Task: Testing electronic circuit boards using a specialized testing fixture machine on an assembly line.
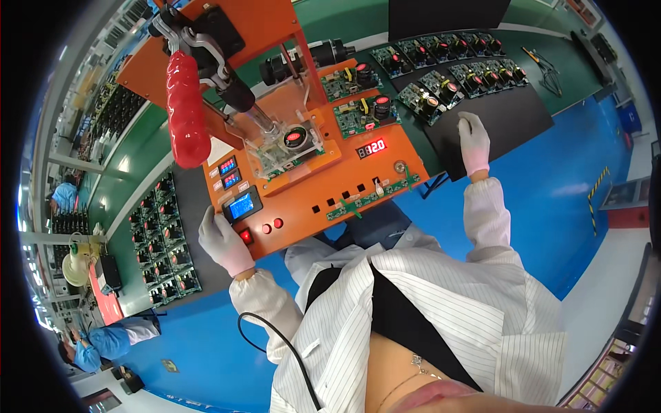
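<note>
left hand (224, 242): loosely open, beside lit red button (246, 237)
right hand (474, 143): fingers bunched, holding unclear, near loose boards (441, 87)
fixture board (296, 140): between hands, nearer left

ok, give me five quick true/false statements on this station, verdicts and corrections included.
1. The left hand and right hand both wear white gloves. True.
2. The right hand grips the red clamp handle. False: it is at the black mat, near several circuit boards.
3. A circuit board sits in the orange fixture. True.
4. The left hand is at the fixture's right end. False: it is at the left, beside the blue-lit screen.
5. The red-digit display on the fixture is lit. True.
</note>
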`<act>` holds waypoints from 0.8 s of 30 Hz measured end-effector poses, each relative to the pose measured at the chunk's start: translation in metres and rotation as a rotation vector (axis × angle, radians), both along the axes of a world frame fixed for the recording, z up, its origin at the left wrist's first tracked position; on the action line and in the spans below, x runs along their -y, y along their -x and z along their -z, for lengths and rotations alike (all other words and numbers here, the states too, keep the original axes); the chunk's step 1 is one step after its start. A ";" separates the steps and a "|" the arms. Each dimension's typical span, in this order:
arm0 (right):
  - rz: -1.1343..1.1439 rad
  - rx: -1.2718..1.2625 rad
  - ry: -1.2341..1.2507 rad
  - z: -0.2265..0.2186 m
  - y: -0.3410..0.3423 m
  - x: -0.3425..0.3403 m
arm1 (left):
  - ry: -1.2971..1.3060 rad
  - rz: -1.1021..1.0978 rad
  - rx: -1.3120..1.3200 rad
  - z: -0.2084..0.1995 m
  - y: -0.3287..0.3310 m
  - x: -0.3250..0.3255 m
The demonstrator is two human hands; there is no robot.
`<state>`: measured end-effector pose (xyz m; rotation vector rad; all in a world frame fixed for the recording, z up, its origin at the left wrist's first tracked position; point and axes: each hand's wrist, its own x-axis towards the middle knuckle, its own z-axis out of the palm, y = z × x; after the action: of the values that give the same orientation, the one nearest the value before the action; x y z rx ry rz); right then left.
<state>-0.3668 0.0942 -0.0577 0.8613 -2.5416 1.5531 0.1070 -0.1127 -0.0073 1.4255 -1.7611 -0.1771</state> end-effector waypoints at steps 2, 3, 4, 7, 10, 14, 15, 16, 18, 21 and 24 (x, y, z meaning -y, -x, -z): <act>0.019 -0.097 -0.049 0.004 0.003 0.013 | 0.011 0.009 -0.009 0.000 0.001 0.001; 0.034 -0.146 -0.075 0.006 0.006 0.017 | 0.005 0.000 -0.007 0.001 0.000 0.001; 0.042 -0.149 -0.072 0.008 0.013 0.020 | -0.001 -0.006 -0.006 0.002 -0.001 0.001; 0.122 -0.184 -0.066 0.011 0.042 0.029 | -0.007 0.003 -0.020 0.004 -0.003 0.003; 0.205 -0.189 -0.093 0.016 0.070 0.034 | -0.020 0.018 -0.044 0.006 -0.005 0.003; 0.259 -0.146 -0.131 0.012 0.106 0.036 | -0.036 0.009 -0.054 0.003 -0.006 0.002; 0.267 -0.122 -0.145 0.012 0.114 0.037 | -0.042 0.007 -0.056 0.003 -0.005 0.002; 0.267 -0.122 -0.144 0.009 0.118 0.041 | -0.049 0.003 -0.056 0.004 -0.005 0.002; 0.303 -0.107 -0.200 0.004 0.126 0.048 | -0.056 -0.003 -0.055 0.003 -0.004 0.002; 0.336 -0.144 -0.207 0.002 0.129 0.055 | -0.045 -0.014 -0.038 0.003 -0.002 0.001; 0.370 -0.237 -0.166 0.000 0.126 0.061 | -0.068 -0.017 -0.042 0.000 -0.001 -0.001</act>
<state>-0.4933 0.0328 -0.0581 0.5084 -2.4994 1.0800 0.1075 -0.1118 -0.0075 1.4741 -1.7230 -0.2591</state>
